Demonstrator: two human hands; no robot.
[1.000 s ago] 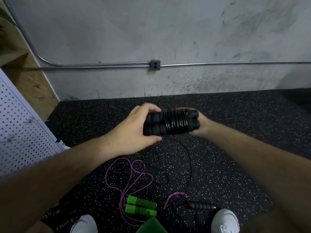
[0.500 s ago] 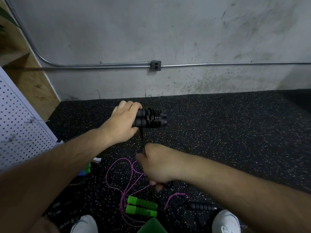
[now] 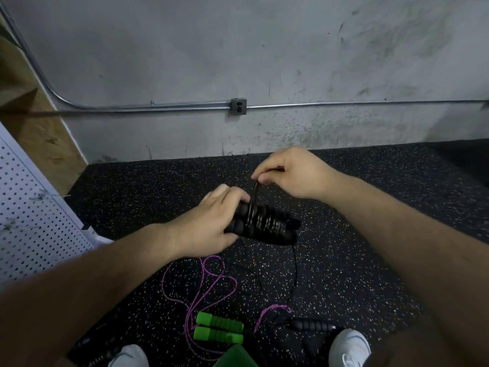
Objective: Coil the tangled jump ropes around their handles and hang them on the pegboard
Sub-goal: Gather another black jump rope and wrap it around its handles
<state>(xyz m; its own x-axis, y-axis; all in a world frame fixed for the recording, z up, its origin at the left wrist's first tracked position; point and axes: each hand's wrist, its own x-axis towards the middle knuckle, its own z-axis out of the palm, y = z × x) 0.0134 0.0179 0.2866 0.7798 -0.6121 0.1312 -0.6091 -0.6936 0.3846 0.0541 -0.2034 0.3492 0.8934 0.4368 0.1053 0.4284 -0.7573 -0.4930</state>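
Up from near the floor: right hand (image 3: 288, 173) now sits above the black handles (image 3: 264, 223), thumb and forefinger pinching the black cord (image 3: 254, 193) taut just over the wraps. left hand (image 3: 209, 229) grips the paired handles at their near end and holds the bundle in the air, tilted down to the right.

Risks as I read it:
- Wraps sit close to the free end. If tension drops, they could slide off.
- The loose tail runs down to the floor (image 3: 370, 234) near the purple rope (image 3: 201, 284) and a spare black handle (image 3: 312, 325). Pulling could snag or drag either one.

Floor is black speckled rubber matting, probably grippy, so the cord won't slide freely. green handles (image 3: 219, 328) lie between two white shoes (image 3: 349, 345). Stained concrete wall (image 3: 238, 49) carries metal conduit (image 3: 344, 104) and an outlet box (image 3: 239, 106). The white pegboard (image 3: 31, 213) stands far left, with nothing visibly hung on it.
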